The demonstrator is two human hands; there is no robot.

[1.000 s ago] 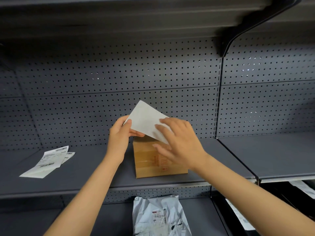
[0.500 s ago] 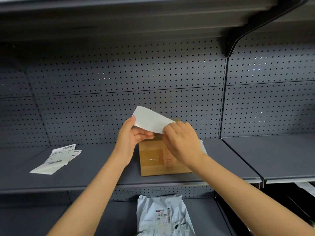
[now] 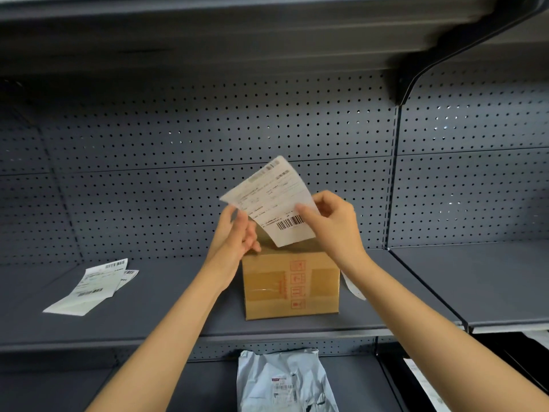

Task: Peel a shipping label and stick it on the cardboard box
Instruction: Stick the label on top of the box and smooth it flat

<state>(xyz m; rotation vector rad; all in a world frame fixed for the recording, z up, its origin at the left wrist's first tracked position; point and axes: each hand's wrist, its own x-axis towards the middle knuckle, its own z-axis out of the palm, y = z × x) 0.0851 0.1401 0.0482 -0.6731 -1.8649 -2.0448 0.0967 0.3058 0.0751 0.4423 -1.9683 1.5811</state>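
A white shipping label (image 3: pixel 273 203) with a barcode faces me, held up just above the cardboard box (image 3: pixel 289 285). My right hand (image 3: pixel 332 224) pinches its right edge. My left hand (image 3: pixel 236 236) touches its lower left corner with the fingertips. The small brown box stands on the grey shelf (image 3: pixel 166 298) under both hands, with red handling marks on its front. The hands and the label hide the box's top.
Two more labels (image 3: pixel 92 286) lie on the shelf at the left. A white strip of paper (image 3: pixel 352 285) sticks out behind the box on its right. A grey mailer bag (image 3: pixel 285 382) lies on the lower shelf. Pegboard backs the shelf.
The label has been turned over: its blank back faced me before, now its printed side does. Both hands have risen a little above the box.
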